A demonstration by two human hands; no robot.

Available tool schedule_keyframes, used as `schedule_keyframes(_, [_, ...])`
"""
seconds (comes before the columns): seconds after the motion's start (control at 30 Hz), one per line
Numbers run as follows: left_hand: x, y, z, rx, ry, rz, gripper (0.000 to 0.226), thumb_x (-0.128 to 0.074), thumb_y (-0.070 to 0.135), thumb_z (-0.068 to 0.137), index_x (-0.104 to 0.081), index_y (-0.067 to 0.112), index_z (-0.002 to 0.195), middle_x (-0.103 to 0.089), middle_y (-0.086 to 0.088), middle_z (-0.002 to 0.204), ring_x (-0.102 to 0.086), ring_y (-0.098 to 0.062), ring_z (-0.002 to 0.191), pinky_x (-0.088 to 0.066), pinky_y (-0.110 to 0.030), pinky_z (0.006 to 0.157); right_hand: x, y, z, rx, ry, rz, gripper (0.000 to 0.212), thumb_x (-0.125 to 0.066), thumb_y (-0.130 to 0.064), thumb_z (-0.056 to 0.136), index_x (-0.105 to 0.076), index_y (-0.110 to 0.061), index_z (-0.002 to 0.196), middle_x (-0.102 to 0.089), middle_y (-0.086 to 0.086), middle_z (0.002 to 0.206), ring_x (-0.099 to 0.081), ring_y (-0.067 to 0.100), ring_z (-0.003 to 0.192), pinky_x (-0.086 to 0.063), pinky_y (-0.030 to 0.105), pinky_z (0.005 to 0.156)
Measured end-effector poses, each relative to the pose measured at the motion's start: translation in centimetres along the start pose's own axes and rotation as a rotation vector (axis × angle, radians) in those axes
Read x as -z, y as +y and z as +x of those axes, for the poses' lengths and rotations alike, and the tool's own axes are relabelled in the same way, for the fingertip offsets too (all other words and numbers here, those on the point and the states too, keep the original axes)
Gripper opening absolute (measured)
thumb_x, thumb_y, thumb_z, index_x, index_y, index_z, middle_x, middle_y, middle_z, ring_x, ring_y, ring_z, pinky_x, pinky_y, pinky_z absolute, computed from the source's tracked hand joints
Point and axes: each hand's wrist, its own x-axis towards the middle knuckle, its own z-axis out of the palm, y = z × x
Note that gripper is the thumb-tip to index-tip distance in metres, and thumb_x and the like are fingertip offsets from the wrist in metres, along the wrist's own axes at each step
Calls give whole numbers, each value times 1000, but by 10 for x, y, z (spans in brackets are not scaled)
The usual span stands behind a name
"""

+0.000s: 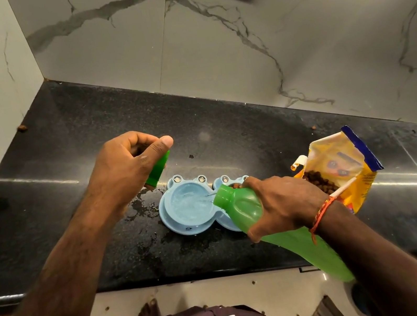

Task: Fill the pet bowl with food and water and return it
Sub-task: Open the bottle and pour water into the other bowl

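My right hand (283,200) clamps tilted green bottle (240,205), pouring water into blue pet bowl (184,217) | my left hand (131,165) grips green cap (158,167) | open kibble bag (340,163) on bench (63,154)

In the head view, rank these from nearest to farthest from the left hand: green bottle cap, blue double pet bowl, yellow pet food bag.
1. Green bottle cap: held in the left hand.
2. Blue double pet bowl: just right, below.
3. Yellow pet food bag: far right.
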Motion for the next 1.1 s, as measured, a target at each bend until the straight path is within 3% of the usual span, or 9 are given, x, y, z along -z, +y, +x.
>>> schedule_keyframes(0.13, [2, -1, 3, 8, -19, 17, 45, -74, 69, 78, -71, 30, 101, -77, 2, 97, -75, -22, 94, -65, -44, 73, -2, -2, 0, -14, 1, 19, 118, -59, -87, 47, -25, -37, 148, -59, -1, 108, -55, 21, 87, -48, 33, 67])
schedule_keyframes(0.23, [3, -1, 5, 9, -27, 35, 44, -74, 68, 79, -71, 29, 99, -77, 3, 96, -75, -21, 93, -65, -48, 78, -6, -4, -1, -18, 28, 53, 115, -59, -86, 47, -27, -36, 146, -61, 0, 108, -61, 24, 90, -53, 35, 71])
schedule_keyframes(0.43, [6, 9, 4, -11, -104, 57, 46, -74, 69, 72, -74, 33, 100, -76, 10, 89, -70, -13, 92, -60, -34, 70, -15, -12, -7, 11, 128, 257, 104, -72, -75, 55, -30, -36, 143, -65, 3, 121, -65, 27, 100, -56, 39, 83])
schedule_keyframes(0.6, [7, 33, 4, -52, -188, 121, 65, -76, 75, 58, -67, 35, 109, -74, 8, 104, -71, -7, 97, -60, -29, 76, -10, -25, -14, 85, 296, 474, 101, -77, -70, 54, -30, -44, 139, -65, -5, 117, -66, 20, 101, -54, 36, 87])
schedule_keyframes(0.77, [12, 70, 5, -235, -191, 306, 65, -79, 81, 57, -69, 31, 97, -77, 9, 88, -74, -5, 81, -65, -34, 74, 3, -48, -10, 218, 475, 641, 99, -82, -65, 54, -32, -50, 138, -60, -20, 116, -61, 5, 101, -49, 26, 85])
schedule_keyframes(0.87, [19, 91, 7, -361, -160, 468, 68, -72, 87, 59, -68, 32, 100, -73, 12, 88, -72, -6, 81, -64, -39, 76, 17, -60, -1, 277, 553, 703, 98, -83, -64, 54, -30, -54, 136, -59, -24, 108, -61, 2, 92, -51, 26, 78])
schedule_keyframes(1.0, [33, 117, 7, -508, -120, 616, 64, -66, 84, 67, -70, 32, 106, -72, 11, 88, -69, -4, 78, -62, -33, 70, 39, -76, 12, 347, 644, 755, 102, -83, -65, 54, -25, -56, 137, -56, -28, 103, -61, 0, 89, -49, 18, 70])
schedule_keyframes(1.1, [40, 131, 6, -706, -12, 808, 57, -66, 77, 79, -72, 27, 106, -70, 6, 84, -62, -11, 72, -50, -26, 63, 57, -86, 23, 409, 687, 785, 101, -83, -64, 54, -30, -52, 139, -60, -22, 109, -62, 5, 90, -54, 27, 73])
